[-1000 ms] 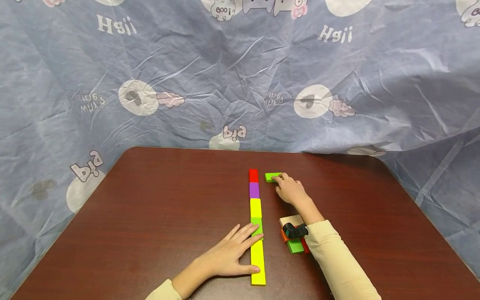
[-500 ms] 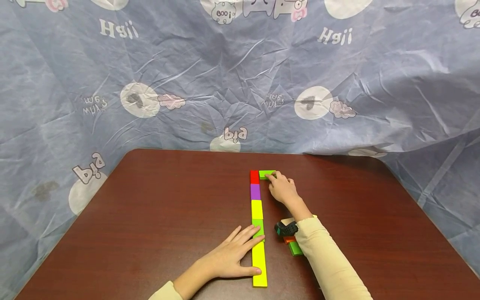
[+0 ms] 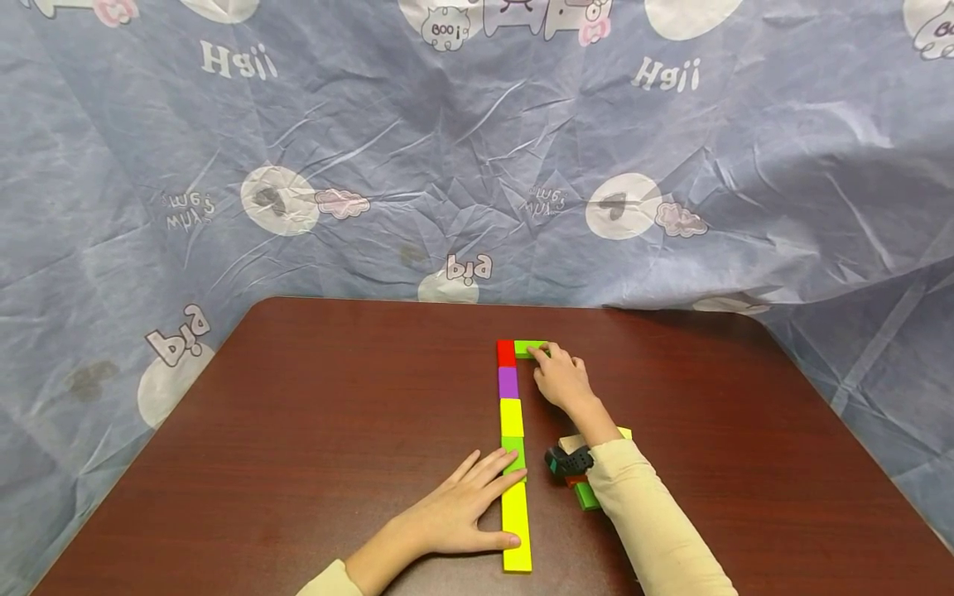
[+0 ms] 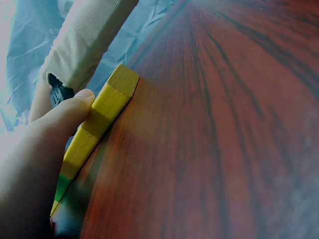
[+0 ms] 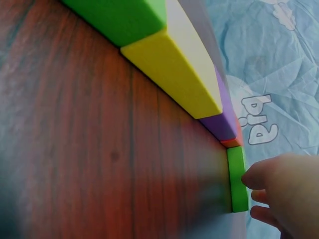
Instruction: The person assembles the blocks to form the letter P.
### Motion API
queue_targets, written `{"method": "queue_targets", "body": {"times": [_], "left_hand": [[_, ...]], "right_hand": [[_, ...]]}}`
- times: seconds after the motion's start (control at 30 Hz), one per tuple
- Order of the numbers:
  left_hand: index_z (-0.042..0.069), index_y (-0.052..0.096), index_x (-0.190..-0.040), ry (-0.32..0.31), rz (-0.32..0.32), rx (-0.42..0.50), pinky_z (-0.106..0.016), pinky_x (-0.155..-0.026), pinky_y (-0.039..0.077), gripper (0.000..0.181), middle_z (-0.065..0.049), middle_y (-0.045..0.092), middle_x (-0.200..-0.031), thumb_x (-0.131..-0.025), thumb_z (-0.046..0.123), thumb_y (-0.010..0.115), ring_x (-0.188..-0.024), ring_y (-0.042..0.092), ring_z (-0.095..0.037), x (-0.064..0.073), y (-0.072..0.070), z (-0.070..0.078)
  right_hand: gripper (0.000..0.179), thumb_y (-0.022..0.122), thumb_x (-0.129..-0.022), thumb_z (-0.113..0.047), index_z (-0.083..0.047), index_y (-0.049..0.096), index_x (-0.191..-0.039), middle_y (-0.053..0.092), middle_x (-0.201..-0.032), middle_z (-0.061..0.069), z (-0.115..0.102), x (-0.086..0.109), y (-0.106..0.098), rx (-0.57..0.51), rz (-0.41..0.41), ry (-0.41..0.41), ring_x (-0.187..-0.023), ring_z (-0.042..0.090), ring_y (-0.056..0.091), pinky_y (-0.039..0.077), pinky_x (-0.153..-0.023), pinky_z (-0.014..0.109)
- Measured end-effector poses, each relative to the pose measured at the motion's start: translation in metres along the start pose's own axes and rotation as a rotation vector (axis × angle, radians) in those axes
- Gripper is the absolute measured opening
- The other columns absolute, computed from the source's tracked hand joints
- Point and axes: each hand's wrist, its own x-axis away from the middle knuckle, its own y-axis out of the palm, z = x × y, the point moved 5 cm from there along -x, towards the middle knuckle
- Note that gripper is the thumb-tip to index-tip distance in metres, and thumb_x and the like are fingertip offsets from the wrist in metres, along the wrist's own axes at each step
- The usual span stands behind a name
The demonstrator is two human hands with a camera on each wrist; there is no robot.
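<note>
A straight row of flat coloured blocks runs away from me in the head view: a yellow stretch (image 3: 516, 513) nearest, then a green block (image 3: 510, 444), a yellow block (image 3: 511, 416), a purple block (image 3: 508, 382) and a red block (image 3: 506, 353). My left hand (image 3: 456, 515) lies with spread fingers over the near part, fingertips on the green block and thumb on the yellow. At the far end, my right hand (image 3: 562, 379) pinches a light green block (image 3: 525, 349) set crosswise against the red block's right side. The right wrist view shows this green block (image 5: 237, 181) meeting the row's end.
Beneath my right forearm lies a small pile of blocks, partly hidden, with a pale wood block (image 3: 570, 444) and a green block (image 3: 586, 497) showing. The brown table (image 3: 358, 372) reaches back to a printed grey-blue cloth (image 3: 417, 149). A black wrist device (image 3: 568, 460) sits on my right wrist.
My right hand has moved left with the light green block, from a gap beside the row to against the red block. The left hand stays in place.
</note>
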Motion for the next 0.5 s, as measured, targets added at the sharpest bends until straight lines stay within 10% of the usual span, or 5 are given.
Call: {"method": "queue_targets", "body": {"times": [0.5], "left_hand": [[0.021,0.026,-0.144,0.003,0.003,0.017,-0.048,-0.112,0.020,0.074,0.000,0.020,-0.152,-0.086,0.067,0.032,-0.141,0.018,-0.018,0.000,0.000,0.003]], "right_hand": [[0.030,0.051,-0.090,-0.017,-0.011,0.060,-0.118,0.057,-0.120,0.012,0.015,0.058,-0.024,-0.086,0.031,-0.123,-0.115,0.032,0.052,0.034,-0.097,0.056]]}}
